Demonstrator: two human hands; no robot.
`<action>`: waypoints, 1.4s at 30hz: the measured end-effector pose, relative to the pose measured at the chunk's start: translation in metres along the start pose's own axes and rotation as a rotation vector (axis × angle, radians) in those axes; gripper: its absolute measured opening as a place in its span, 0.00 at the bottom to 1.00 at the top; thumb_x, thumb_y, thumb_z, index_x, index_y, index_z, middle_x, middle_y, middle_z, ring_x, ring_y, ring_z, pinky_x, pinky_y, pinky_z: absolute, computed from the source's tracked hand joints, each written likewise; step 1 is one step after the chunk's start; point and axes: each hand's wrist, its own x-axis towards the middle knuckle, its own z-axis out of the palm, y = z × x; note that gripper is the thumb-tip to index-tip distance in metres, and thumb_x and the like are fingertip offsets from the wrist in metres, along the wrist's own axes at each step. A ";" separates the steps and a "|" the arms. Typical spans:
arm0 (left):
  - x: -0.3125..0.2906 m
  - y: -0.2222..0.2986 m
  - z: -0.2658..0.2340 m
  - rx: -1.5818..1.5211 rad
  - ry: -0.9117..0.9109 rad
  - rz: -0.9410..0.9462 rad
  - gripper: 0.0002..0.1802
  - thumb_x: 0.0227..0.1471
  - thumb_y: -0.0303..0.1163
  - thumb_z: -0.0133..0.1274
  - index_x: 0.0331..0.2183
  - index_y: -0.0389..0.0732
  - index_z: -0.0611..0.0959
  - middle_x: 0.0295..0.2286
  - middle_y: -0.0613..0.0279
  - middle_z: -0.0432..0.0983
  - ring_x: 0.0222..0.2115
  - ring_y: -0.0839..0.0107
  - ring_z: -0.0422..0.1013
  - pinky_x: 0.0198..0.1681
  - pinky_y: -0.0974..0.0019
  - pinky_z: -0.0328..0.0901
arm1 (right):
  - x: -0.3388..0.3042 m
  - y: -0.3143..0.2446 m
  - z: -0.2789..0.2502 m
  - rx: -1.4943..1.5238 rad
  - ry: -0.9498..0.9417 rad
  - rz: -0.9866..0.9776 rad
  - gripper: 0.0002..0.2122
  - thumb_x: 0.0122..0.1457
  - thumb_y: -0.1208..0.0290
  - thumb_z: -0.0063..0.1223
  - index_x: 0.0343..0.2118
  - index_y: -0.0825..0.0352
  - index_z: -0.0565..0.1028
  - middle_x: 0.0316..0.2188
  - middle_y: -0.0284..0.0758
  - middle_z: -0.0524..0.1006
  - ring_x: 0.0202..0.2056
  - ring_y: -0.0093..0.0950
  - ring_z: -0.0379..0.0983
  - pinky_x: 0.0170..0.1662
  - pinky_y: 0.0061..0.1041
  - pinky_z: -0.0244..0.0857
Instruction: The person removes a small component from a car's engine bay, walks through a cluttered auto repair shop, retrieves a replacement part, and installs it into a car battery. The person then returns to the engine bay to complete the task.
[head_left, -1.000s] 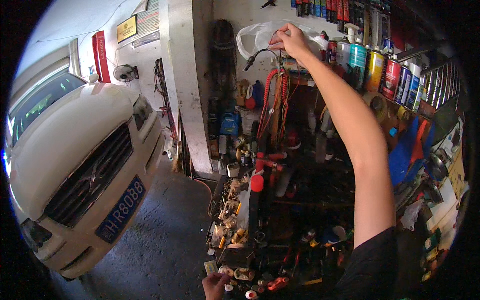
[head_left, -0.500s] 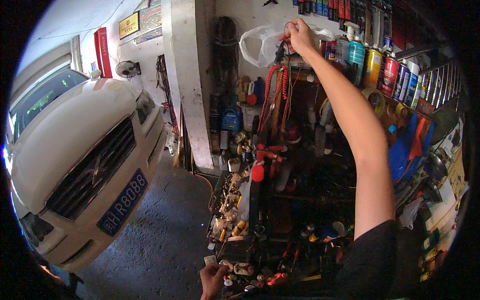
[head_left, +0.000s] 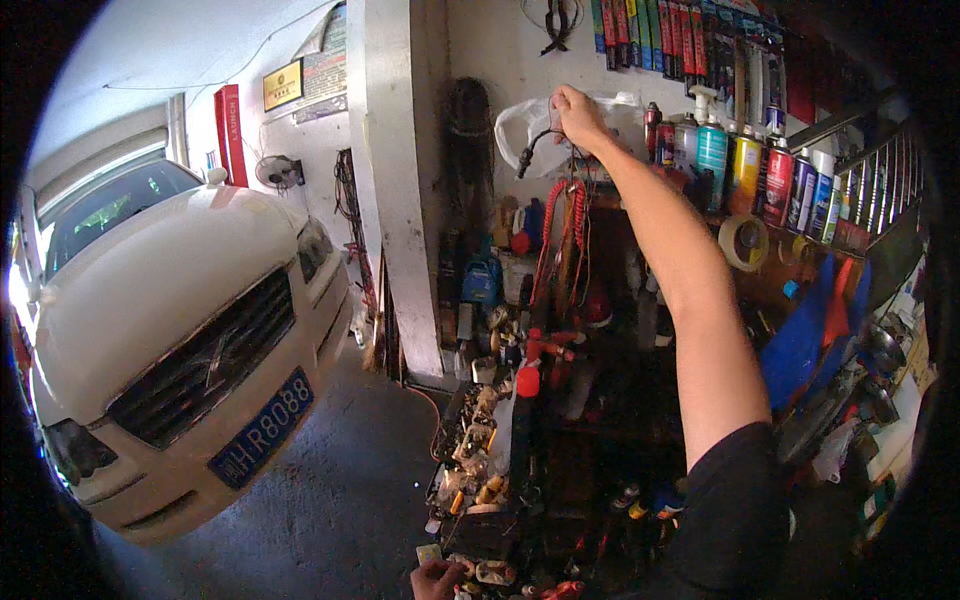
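Raised far ahead, my right hand [head_left: 578, 118] is closed on a thin black lead [head_left: 534, 148], whose thicker dark end hangs out to the left of the fingers. Behind that hand is a crumpled white plastic bag [head_left: 518, 122] against the wall. Just below hangs a red coiled cord [head_left: 578, 210]; whether it joins the lead I cannot tell. At the lower edge, my left hand [head_left: 436, 580] has its fingers closed on a small, flat, pale card-like piece [head_left: 428, 553], beside jumbled small parts.
A white car [head_left: 160, 310] stands on the left, past a pillar [head_left: 395, 190]. Spray cans [head_left: 778, 172] line a shelf at right, near a tape roll [head_left: 744, 242]. A long tray of small parts [head_left: 470, 460] runs along the dark, cluttered bench. A red-knobbed tool [head_left: 527, 381] stands there.
My view has tilted up slightly. The lead's dark end, upright under my right hand before, now sticks out to the left. The left hand sits lower in view, still with the flat piece.
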 end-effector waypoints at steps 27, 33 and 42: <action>-0.035 -0.004 0.018 -0.062 0.049 -0.065 0.09 0.61 0.29 0.61 0.33 0.32 0.84 0.29 0.55 0.83 0.30 0.71 0.78 0.37 0.63 0.73 | -0.047 -0.015 -0.006 -0.622 0.339 -0.147 0.14 0.74 0.54 0.40 0.48 0.57 0.72 0.33 0.49 0.82 0.37 0.55 0.80 0.38 0.56 0.69; -0.056 0.024 0.023 -0.023 -0.028 -0.097 0.11 0.61 0.29 0.61 0.36 0.28 0.84 0.31 0.52 0.85 0.32 0.68 0.81 0.40 0.63 0.74 | -0.133 -0.078 -0.058 -0.416 0.287 -0.286 0.13 0.75 0.58 0.43 0.44 0.62 0.75 0.26 0.46 0.80 0.29 0.50 0.78 0.32 0.49 0.69; -0.095 0.085 0.069 -0.307 -0.120 -0.031 0.08 0.67 0.26 0.52 0.46 0.34 0.78 0.36 0.56 0.82 0.35 0.71 0.79 0.39 0.64 0.74 | -0.256 -0.193 -0.138 0.316 0.289 -0.215 0.12 0.75 0.62 0.48 0.45 0.65 0.80 0.20 0.23 0.66 0.21 0.13 0.58 0.24 0.16 0.50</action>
